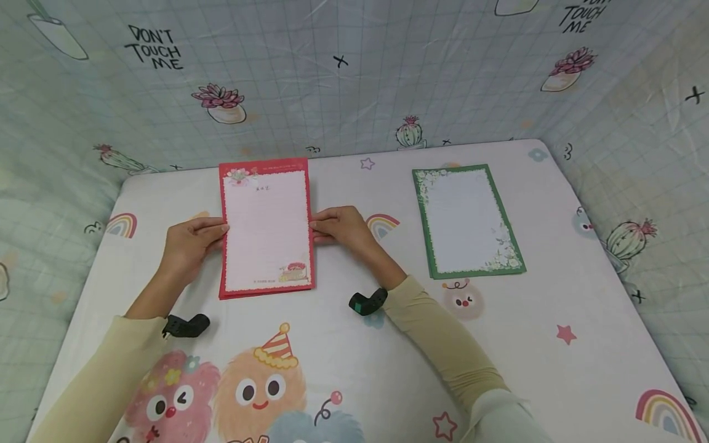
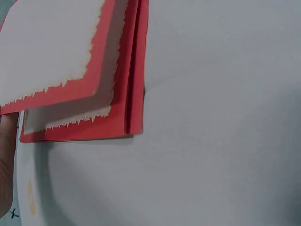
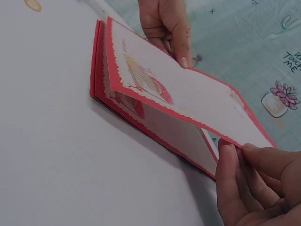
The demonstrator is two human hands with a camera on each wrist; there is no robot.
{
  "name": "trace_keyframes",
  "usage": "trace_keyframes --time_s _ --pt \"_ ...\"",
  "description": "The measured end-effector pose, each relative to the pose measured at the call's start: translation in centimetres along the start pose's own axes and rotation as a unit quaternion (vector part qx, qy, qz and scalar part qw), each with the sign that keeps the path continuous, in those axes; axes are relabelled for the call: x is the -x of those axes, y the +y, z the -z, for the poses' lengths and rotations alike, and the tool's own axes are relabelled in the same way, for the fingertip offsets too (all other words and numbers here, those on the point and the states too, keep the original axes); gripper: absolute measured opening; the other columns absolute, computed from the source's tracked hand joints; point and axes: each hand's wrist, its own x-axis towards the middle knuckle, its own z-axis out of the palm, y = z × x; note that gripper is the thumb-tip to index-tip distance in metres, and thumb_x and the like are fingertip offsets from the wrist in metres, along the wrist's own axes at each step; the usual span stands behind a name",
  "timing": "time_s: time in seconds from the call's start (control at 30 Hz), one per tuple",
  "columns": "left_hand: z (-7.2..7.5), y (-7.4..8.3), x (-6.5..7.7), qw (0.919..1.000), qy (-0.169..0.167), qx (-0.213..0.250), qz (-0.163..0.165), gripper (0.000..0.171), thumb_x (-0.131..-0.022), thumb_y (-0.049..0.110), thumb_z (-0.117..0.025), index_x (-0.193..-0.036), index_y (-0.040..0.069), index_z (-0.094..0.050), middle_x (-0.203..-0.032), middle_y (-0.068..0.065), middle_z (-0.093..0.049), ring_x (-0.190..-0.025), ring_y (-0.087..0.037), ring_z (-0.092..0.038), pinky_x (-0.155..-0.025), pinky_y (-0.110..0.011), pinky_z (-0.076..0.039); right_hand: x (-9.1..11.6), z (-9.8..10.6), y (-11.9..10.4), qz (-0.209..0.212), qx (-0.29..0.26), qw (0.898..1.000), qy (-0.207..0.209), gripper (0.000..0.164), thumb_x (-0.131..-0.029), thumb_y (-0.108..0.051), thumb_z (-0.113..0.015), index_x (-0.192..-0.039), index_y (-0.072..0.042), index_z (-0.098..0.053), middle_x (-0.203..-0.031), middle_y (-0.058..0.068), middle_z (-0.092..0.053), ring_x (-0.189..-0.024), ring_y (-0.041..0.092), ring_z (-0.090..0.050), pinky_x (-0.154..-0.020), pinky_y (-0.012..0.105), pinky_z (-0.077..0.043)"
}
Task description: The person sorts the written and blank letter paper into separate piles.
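Note:
A red-bordered sheet of paper (image 1: 267, 231), with a short handwritten line near its top, is held level between both hands. My left hand (image 1: 191, 246) pinches its left edge about halfway up. On the opposite edge, my right hand (image 1: 344, 229) pinches it between thumb and fingers. Seen from the right wrist, the sheet (image 3: 188, 99) is raised above more red-bordered sheets (image 3: 127, 115), with a gap between. The left wrist view shows the lower sheets (image 2: 117, 125) stacked slightly out of line, and only a sliver of my left hand (image 2: 5, 165).
Right of the hands lies a green-bordered stack of paper (image 1: 471, 221) with white flowers in its corners. A white cloth printed with cartoon figures covers the table (image 1: 399, 369). Patterned fabric (image 1: 310, 74) hangs behind and at both sides. Black wrist devices (image 1: 188, 325) sit on both forearms.

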Motion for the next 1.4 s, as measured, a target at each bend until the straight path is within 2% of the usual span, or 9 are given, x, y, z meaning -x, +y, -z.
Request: trace_keyframes --time_s 0.2,0.37,0.43,0.57,0.67,0.87,1.0,1.2,1.4 --pt "0.4 -0.1 -0.1 0.9991 -0.009 0.040 0.011 0.054 -0.094 0.026 -0.074 -0.137 -0.003 -0.060 -0.117 0.003 -0.053 -0.087 -0.003 -0.069 -0.082 -0.020 -0.058 -0.4 -0.4 0.3 -0.011 -0.004 1.000 0.001 0.025 -0.095 -0.017 -0.074 -0.113 0.000 -0.073 -0.091 0.012 -0.074 -0.078 0.016 -0.074 -0.077 0.028 -0.062" --pt "0.6 -0.4 -0.2 0.9969 -0.024 0.074 0.009 0.049 -0.094 0.018 -0.073 -0.135 -0.004 -0.061 -0.115 0.000 -0.056 -0.087 -0.003 -0.072 -0.084 -0.022 -0.057 -0.6 -0.8 0.4 -0.016 -0.011 1.000 -0.002 0.021 -0.096 -0.014 -0.072 -0.110 0.002 -0.073 -0.089 0.013 -0.074 -0.076 0.016 -0.074 -0.076 0.029 -0.063" --pt "0.6 -0.6 -0.4 0.9972 -0.028 0.069 0.002 0.048 -0.094 0.017 -0.073 -0.135 -0.005 -0.061 -0.114 0.000 -0.059 -0.088 -0.003 -0.072 -0.084 -0.021 -0.058 -0.5 -0.9 0.4 -0.013 -0.007 1.000 -0.002 0.020 -0.096 -0.013 -0.072 -0.109 0.002 -0.073 -0.089 0.013 -0.074 -0.075 0.015 -0.074 -0.075 0.029 -0.063" --pt "0.6 -0.9 -0.6 0.9991 -0.031 0.029 -0.007 0.051 -0.096 0.018 -0.071 -0.137 -0.008 -0.057 -0.112 0.003 -0.060 -0.088 0.000 -0.070 -0.083 -0.018 -0.057 -0.6 -1.1 0.4 -0.007 0.009 1.000 0.002 0.019 -0.097 -0.013 -0.071 -0.108 0.003 -0.073 -0.087 0.012 -0.074 -0.073 0.015 -0.074 -0.073 0.029 -0.063" --pt "0.5 -1.1 -0.7 0.9992 -0.030 -0.021 -0.015 0.050 -0.098 0.021 -0.068 -0.138 -0.007 -0.057 -0.113 0.002 -0.060 -0.088 0.002 -0.068 -0.083 -0.017 -0.057 -0.6 -1.2 0.4 -0.011 0.023 1.000 0.005 0.018 -0.097 -0.012 -0.071 -0.107 0.002 -0.074 -0.085 0.012 -0.074 -0.069 0.014 -0.073 -0.071 0.028 -0.063" --pt "0.2 -1.4 -0.8 0.9924 -0.021 -0.114 -0.039 0.048 -0.099 0.028 -0.067 -0.135 -0.004 -0.062 -0.124 -0.013 -0.060 -0.084 0.003 -0.066 -0.081 -0.014 -0.057 -0.7 -1.1 0.4 -0.027 0.035 0.999 0.008 0.017 -0.096 -0.011 -0.071 -0.106 0.002 -0.074 -0.086 0.011 -0.074 -0.066 0.014 -0.072 -0.069 0.027 -0.063" --pt "0.1 -1.4 -0.8 0.9899 -0.013 -0.136 -0.038 0.048 -0.099 0.029 -0.068 -0.133 -0.004 -0.063 -0.128 -0.019 -0.060 -0.082 0.004 -0.066 -0.079 -0.013 -0.057 -0.8 -1.2 0.5 -0.029 0.029 0.999 0.007 0.017 -0.096 -0.010 -0.072 -0.106 0.003 -0.074 -0.087 0.012 -0.074 -0.066 0.014 -0.073 -0.068 0.027 -0.063" --pt "0.0 -1.4 -0.7 0.9885 -0.014 -0.148 -0.030 0.046 -0.100 0.028 -0.067 -0.132 -0.004 -0.064 -0.130 -0.021 -0.060 -0.079 0.005 -0.065 -0.077 -0.012 -0.057 -1.0 -1.2 0.6 -0.029 0.030 0.999 0.004 0.018 -0.096 -0.009 -0.071 -0.107 0.004 -0.074 -0.086 0.014 -0.075 -0.066 0.016 -0.074 -0.068 0.029 -0.063" --pt "-0.1 -1.2 -0.7 0.9813 -0.003 -0.189 -0.038 0.044 -0.099 0.029 -0.069 -0.130 -0.002 -0.066 -0.129 -0.021 -0.062 -0.079 0.002 -0.065 -0.074 -0.010 -0.055 -1.1 -1.2 0.5 -0.028 0.052 0.998 0.006 0.016 -0.095 -0.009 -0.072 -0.105 0.003 -0.075 -0.083 0.013 -0.075 -0.064 0.015 -0.073 -0.065 0.027 -0.063"
